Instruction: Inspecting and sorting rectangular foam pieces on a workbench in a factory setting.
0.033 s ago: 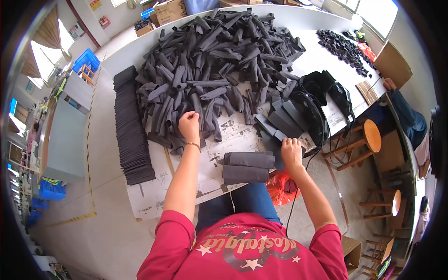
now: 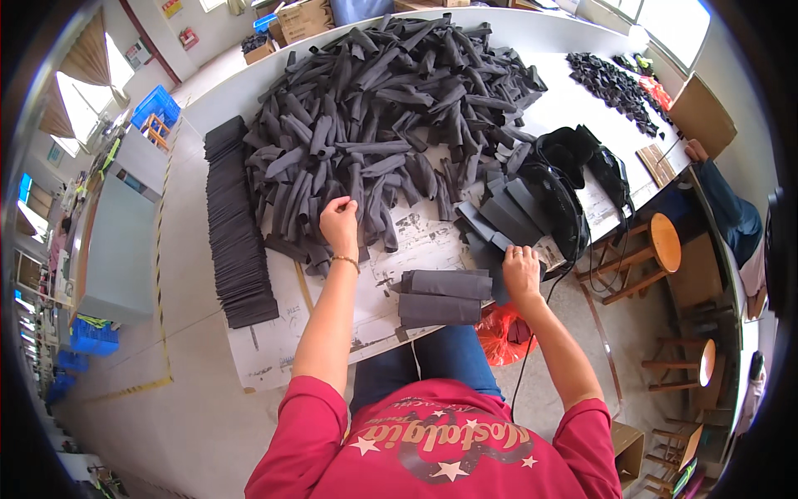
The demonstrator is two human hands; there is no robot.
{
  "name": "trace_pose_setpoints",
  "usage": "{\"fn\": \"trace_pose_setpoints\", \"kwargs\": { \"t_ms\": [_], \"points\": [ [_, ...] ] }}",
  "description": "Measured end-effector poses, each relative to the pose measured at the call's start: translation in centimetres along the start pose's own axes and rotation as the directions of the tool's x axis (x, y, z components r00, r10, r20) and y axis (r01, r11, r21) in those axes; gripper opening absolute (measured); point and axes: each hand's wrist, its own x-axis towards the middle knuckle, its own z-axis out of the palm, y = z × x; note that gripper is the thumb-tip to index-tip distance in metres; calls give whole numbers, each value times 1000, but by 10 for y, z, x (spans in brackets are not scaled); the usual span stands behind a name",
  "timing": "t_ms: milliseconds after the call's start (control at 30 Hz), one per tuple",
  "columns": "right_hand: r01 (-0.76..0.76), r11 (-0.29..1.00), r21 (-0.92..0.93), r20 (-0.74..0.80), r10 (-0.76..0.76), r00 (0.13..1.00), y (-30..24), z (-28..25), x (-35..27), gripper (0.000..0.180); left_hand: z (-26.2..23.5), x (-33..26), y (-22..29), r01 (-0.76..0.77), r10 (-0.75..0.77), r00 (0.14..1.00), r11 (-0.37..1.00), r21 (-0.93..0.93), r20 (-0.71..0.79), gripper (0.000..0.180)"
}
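My left hand point(image 2: 339, 224) is closed in a pinch at the near edge of a large heap of dark grey rolled fabric pieces point(image 2: 391, 75). Its fingertips meet the lower end of one rolled fabric piece point(image 2: 356, 180). Over on the right, my right hand point(image 2: 522, 270) has its fingers curled down on a dark flat fabric piece point(image 2: 496, 281), partly hidden beneath the hand. Just beyond lie overlapping flat grey pieces point(image 2: 517, 208). Between my forearms, folded dark pieces point(image 2: 439, 311) lie side by side near the table's front edge.
A long, neat stack of dark fabric point(image 2: 237, 224) lines the left side of the white table point(image 2: 266, 358). Black bag-like items with cords point(image 2: 561, 200) sit at right. Small dark pieces point(image 2: 611, 91) lie farther back. Below are a red plastic bag point(image 2: 505, 337) and wooden stools point(image 2: 663, 241).
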Motion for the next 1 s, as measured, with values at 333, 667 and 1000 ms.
{"fn": "trace_pose_setpoints", "kwargs": {
  "t_ms": [333, 667, 1000],
  "points": [
    [42, 999, 33, -107, -38, 994, 7, 3, -2, 25, -51, -61, 54, 451, -268, 889, 657, -604, 371, 30],
    [-78, 986, 149, -218, 109, 970, 21, -12, -2, 24, -66, -93, 56, 593, -335, 800, 312, -743, 498, 22],
    [109, 792, 600, -501, 267, 823, -26, -163, 12, 21, -55, -168, 144, 630, 84, 659, 480, -610, 747, 55]
  ]
}}
